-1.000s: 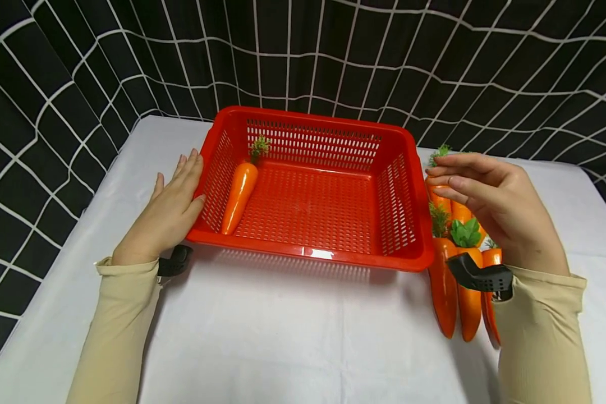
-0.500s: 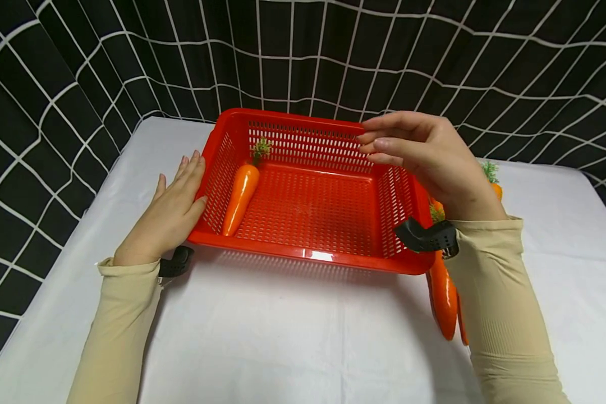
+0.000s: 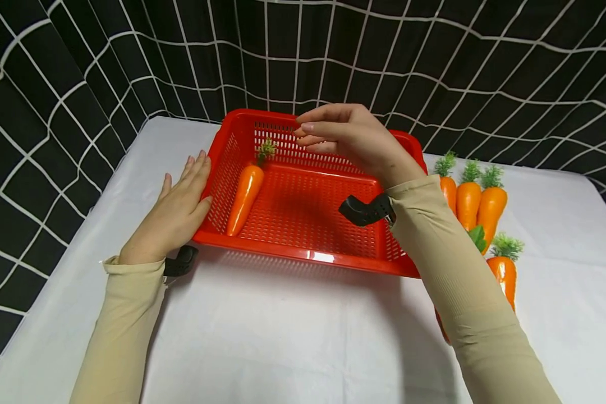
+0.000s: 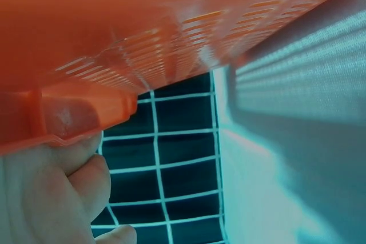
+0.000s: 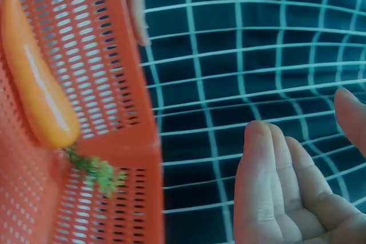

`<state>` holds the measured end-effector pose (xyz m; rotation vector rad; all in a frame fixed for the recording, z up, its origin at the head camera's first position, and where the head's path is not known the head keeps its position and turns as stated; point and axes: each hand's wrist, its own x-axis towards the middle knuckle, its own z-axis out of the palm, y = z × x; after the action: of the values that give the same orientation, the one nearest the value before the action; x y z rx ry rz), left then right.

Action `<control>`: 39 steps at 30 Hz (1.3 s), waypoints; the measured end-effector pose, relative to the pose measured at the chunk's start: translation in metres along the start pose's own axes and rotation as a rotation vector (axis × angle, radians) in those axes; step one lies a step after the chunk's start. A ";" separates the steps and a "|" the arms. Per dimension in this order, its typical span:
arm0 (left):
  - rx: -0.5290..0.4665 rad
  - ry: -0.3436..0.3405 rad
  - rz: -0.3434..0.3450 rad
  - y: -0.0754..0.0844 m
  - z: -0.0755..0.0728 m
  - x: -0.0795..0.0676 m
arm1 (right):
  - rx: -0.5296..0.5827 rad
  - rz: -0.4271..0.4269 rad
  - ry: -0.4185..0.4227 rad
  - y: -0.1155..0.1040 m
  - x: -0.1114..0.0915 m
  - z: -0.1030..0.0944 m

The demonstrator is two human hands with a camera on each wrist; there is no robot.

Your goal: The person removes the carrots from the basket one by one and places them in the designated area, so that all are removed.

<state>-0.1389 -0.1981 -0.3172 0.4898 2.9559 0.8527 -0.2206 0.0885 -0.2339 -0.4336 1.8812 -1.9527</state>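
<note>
In the head view a red perforated plastic basket (image 3: 283, 250) stands on the white-covered table. One orange carrot (image 3: 246, 196) with a green leafy top lies inside along its left wall, tip toward the front. My left hand (image 3: 174, 210) rests against the basket's left rim with its fingers straight. Above the back right part of the basket hovers my right hand (image 3: 356, 137), fingers extended and thumb apart. Nothing is between the right fingers (image 5: 260, 181) in the right wrist view, where the same carrot (image 5: 37, 78) lies to the left.
Several carrots (image 3: 468, 202) with green tops lie to the right of the basket, partly hidden by my right sleeve (image 3: 464, 286). A black curtain (image 3: 434, 50) with a white grid hangs behind and to the left of the table (image 3: 293, 342).
My right hand has moved left, from over the carrots at the right to above the basket. My left hand stays at the left rim. The carrot in the basket has not moved.
</note>
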 end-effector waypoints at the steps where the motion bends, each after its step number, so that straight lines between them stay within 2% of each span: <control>1: 0.001 -0.002 0.000 0.000 0.000 0.000 | 0.008 0.013 -0.004 0.002 0.004 0.001; 6: 0.010 -0.001 0.003 -0.001 0.000 0.000 | 0.044 0.065 -0.026 0.012 0.021 0.007; 13: 0.014 -0.007 0.004 -0.002 0.001 0.001 | -0.001 0.107 0.012 0.040 0.046 0.017; 18: 0.015 -0.010 0.008 0.000 0.002 0.004 | 0.068 0.177 0.009 0.063 0.059 0.021; 22: 0.018 -0.006 0.007 0.000 0.001 0.004 | 0.057 0.226 -0.002 0.079 0.063 0.022; 30: 0.020 0.000 -0.001 -0.002 0.001 0.004 | -0.108 0.341 -0.076 0.100 0.065 0.028; 35: 0.018 0.001 -0.007 -0.003 0.002 0.003 | -0.119 0.444 -0.078 0.105 0.065 0.034; 39: 0.016 -0.005 -0.010 -0.004 0.001 0.002 | -0.111 0.482 -0.079 0.108 0.066 0.038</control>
<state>-0.1414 -0.1999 -0.3199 0.4769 2.9601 0.8266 -0.2529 0.0216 -0.3432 -0.0716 1.8389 -1.4995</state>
